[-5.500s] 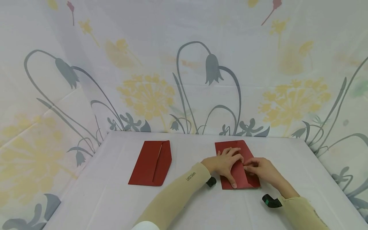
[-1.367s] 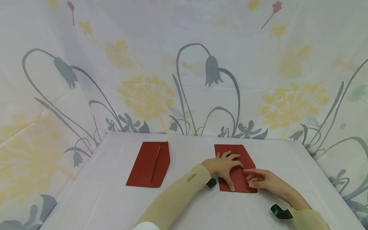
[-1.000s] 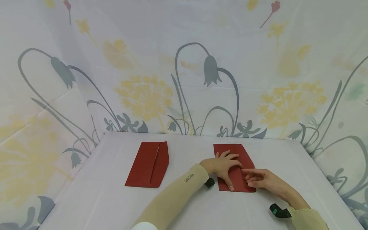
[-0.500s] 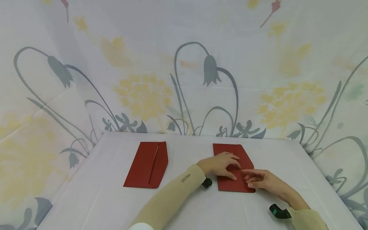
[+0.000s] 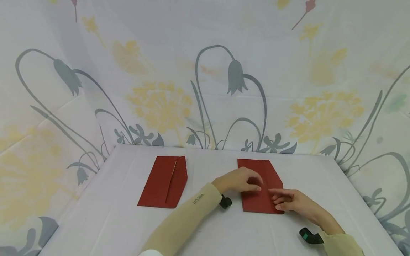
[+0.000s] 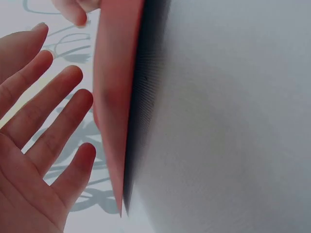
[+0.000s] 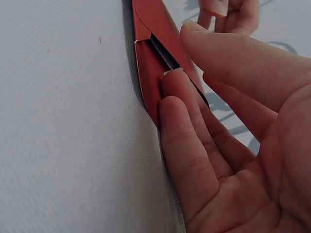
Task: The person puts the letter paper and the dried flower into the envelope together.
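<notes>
Two red envelopes lie flat on the white tabletop. My right hand (image 5: 296,202) is at the right envelope (image 5: 257,206), its fingertips touching the side near the flap. In the right wrist view, straight fingers (image 7: 182,121) rest against the flap beside a dark slit in the envelope (image 7: 146,63), while the thumb stays apart. My left hand (image 5: 240,179) hovers over the envelope's left part, fingers loosely bent and holding nothing. The left wrist view shows that hand's spread fingers (image 6: 58,128) away from the envelope's edge (image 6: 116,82).
The other red envelope (image 5: 160,181) lies to the left, its flap side facing right with a narrow slit showing. A black wrist camera (image 5: 310,236) sits by the right sleeve, another (image 5: 225,202) under the left wrist. A flower-printed cloth (image 5: 205,89) hangs behind the table.
My left hand, earlier spread flat on the right envelope, has lifted and drawn back left with its fingers bending. The right hand has slid slightly toward me since the oldest frame, then stayed at the flap.
</notes>
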{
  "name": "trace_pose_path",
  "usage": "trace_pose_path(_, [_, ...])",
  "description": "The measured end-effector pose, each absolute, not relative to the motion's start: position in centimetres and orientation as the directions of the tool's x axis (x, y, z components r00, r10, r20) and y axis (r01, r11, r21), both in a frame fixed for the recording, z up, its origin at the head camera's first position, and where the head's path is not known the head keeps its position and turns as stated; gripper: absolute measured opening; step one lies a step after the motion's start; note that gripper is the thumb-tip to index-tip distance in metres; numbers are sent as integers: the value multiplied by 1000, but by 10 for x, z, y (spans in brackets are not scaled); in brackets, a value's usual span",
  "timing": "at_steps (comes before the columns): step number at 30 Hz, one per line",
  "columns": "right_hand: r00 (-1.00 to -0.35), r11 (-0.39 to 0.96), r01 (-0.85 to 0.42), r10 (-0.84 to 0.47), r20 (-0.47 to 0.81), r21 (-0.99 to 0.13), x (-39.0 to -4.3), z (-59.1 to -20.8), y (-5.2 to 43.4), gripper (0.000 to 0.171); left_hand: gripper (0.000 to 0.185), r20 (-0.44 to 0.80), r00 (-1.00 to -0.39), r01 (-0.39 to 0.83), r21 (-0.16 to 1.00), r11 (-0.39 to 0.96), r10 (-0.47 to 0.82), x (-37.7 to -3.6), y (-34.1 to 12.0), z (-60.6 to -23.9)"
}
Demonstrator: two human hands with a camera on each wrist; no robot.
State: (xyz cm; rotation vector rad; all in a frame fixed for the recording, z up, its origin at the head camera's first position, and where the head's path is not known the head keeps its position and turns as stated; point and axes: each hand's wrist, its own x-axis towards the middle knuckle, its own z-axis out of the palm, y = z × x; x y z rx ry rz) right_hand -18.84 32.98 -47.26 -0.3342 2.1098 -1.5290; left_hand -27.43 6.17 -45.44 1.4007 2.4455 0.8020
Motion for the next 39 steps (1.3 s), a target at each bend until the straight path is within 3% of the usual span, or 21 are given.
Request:
trace_pose_path(15, [-845, 358, 85, -469, -258, -930, -185, -472, 328, 62, 27, 86, -591, 611, 697, 376, 802, -263, 24, -452])
trace_pose_path(21, [-842, 351, 52, -489, -230, -935, -184, -472, 328, 64, 26, 94, -601, 599, 711, 369, 794, -259, -1, -452])
trace_pose_path(39, [-869, 412, -75, -474, -143, -908, -182, -476, 329, 54, 21, 121, -723, 527, 732, 430, 680, -236, -96, -448])
